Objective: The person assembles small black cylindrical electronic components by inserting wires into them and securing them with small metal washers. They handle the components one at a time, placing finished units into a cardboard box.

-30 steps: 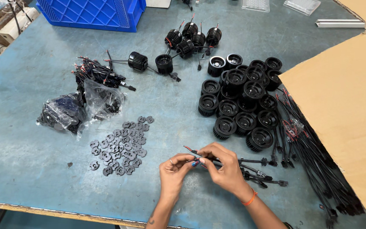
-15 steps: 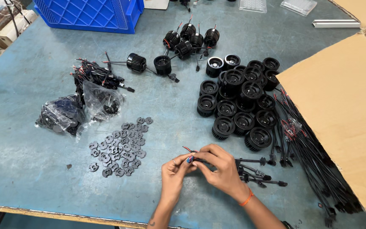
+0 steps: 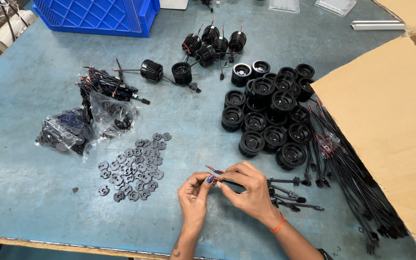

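**Both hands pinch one thin wire lead**

Head view: the left hand (image 3: 194, 193) and right hand (image 3: 247, 187) meet fingertip to fingertip, both grasping a slim black wire lead (image 3: 216, 170) with red strand. Flat dark discs (image 3: 133, 166) lie left of them; ribbed black round housings (image 3: 266, 113) cluster beyond, on the worn blue-grey desk (image 3: 34, 202).

Both hands, left hand (image 3: 194, 192) and right hand (image 3: 247, 187), are pinching a thin cable (image 3: 216, 170) at six o'clock, black housings (image 3: 266, 115) lying toward one.
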